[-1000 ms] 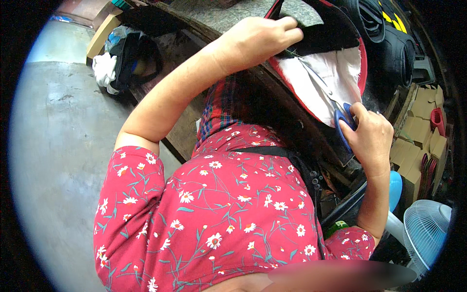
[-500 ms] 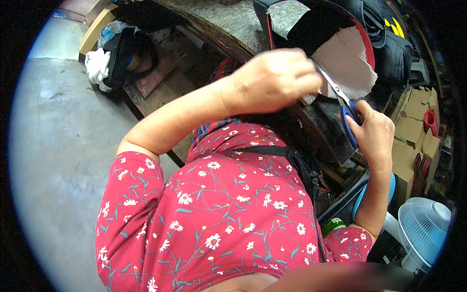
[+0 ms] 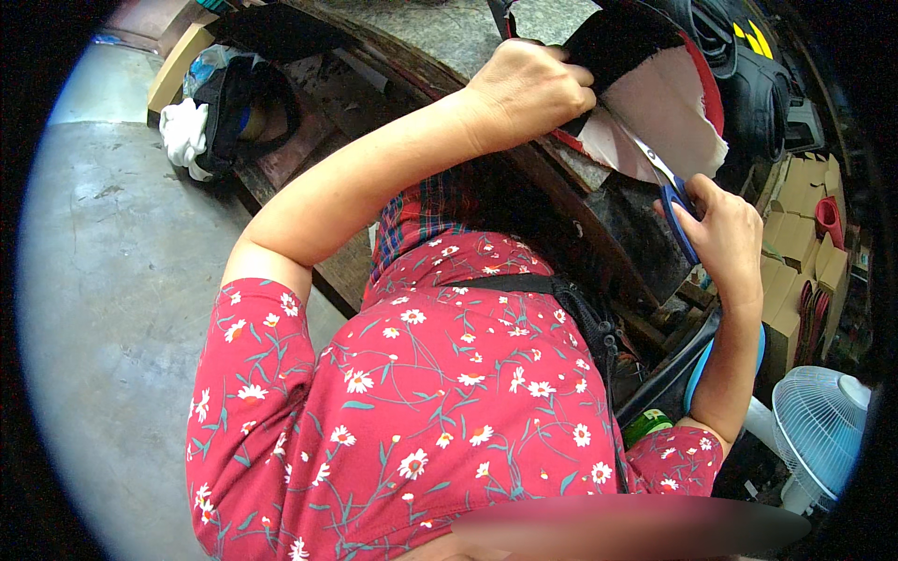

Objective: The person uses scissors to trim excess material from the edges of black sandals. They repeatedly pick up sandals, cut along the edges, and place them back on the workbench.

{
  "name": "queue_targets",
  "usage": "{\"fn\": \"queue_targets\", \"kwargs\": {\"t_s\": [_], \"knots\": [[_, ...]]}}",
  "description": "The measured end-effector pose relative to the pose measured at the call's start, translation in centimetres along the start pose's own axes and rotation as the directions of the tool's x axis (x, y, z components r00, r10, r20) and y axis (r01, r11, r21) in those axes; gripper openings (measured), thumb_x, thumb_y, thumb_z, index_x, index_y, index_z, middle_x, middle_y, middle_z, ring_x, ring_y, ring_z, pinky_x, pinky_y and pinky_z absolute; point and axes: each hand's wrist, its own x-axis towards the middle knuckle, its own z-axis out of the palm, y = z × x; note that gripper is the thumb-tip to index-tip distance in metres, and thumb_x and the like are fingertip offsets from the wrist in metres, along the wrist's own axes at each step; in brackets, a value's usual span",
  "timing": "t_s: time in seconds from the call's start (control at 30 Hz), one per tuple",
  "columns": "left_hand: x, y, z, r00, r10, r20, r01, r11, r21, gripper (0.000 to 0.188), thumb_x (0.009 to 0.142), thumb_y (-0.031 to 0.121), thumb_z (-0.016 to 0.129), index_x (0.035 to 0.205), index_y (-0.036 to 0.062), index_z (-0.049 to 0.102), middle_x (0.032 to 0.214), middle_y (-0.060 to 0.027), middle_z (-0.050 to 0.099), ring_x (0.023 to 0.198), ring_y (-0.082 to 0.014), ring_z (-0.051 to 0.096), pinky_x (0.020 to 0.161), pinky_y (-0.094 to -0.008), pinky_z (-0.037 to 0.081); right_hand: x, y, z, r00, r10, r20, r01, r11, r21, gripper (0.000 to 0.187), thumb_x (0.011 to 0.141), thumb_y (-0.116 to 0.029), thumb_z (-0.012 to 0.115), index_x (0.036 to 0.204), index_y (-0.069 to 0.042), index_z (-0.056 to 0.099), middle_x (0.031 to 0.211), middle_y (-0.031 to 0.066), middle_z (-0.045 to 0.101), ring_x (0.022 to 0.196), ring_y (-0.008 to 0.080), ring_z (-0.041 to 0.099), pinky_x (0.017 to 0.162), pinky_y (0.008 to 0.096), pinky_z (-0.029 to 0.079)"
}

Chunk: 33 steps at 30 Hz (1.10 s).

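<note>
My right hand [image 3: 718,224] is closed round the blue handles of a pair of scissors [image 3: 675,208]. Their metal blades point up and to the left, over the pale lining of a black, red-edged piece of material [image 3: 669,93]. That piece curves up from the worktop, with a ragged white edge at its near side. My left hand [image 3: 531,92], fingers curled, grips the piece's left part, left of the scissor tips. Its fingertips are partly hidden in the dark folds.
The worktop [image 3: 421,33] has a worn grey surface and a wooden edge. Black padded bags [image 3: 753,103] lie beyond the piece. At right are cardboard boxes [image 3: 795,243] and a fan [image 3: 823,421]. A black bag [image 3: 245,112] with a white cloth [image 3: 184,136] stands at far left.
My left hand has moved up and left, away from the scissors, and the near left part of the piece now shows. The right hand with the scissors has shifted only slightly.
</note>
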Motion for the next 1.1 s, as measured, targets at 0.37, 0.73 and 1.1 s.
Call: {"fn": "queue_targets", "kwargs": {"t_s": [0.37, 0.73, 1.1], "knots": [[2.7, -2.4, -2.9, 0.888, 0.068, -0.454, -0.065, 0.998, 0.021, 0.017, 0.080, 0.014, 0.064, 0.096, 0.0111, 0.067, 0.101, -0.0032, 0.063, 0.103, -0.0201, 0.062, 0.080, -0.0341, 0.053, -0.6, 0.7, -0.7, 0.996, 0.082, 0.047, -0.085, 0.995, 0.055, 0.036, 0.082, -0.043, 0.074, 0.089, -0.008, 0.070, 0.073, 0.0156, 0.069, 0.071, 0.0339, 0.069, 0.067, 0.0432, 0.052], [1.6, -2.1, -2.3, 0.999, 0.035, -0.009, -0.036, 0.971, -0.235, 0.028, 0.068, 0.018, 0.072, 0.096, 0.0147, 0.070, 0.117, -0.0062, 0.061, 0.113, -0.0240, 0.056, 0.106, -0.0567, 0.031, -0.4, 1.8, 0.0, 0.997, 0.081, -0.012, -0.079, 0.991, 0.106, 0.042, 0.081, -0.048, 0.075, 0.082, -0.007, 0.067, 0.062, 0.0128, 0.061, 0.061, 0.0312, 0.064, 0.060, 0.0430, 0.047], [3.0, -1.2, 2.1, 0.999, -0.002, -0.046, 0.000, 0.999, -0.045, 0.009, 0.077, 0.022, 0.063, 0.072, 0.0162, 0.066, 0.083, 0.0023, 0.057, 0.095, -0.0180, 0.057, 0.104, -0.0566, 0.031, -0.9, 2.1, -0.4, 0.990, 0.140, 0.003, -0.140, 0.984, 0.114, 0.043, 0.079, -0.050, 0.076, 0.082, -0.009, 0.070, 0.061, 0.0110, 0.062, 0.059, 0.0295, 0.064, 0.059, 0.0410, 0.048]]}}
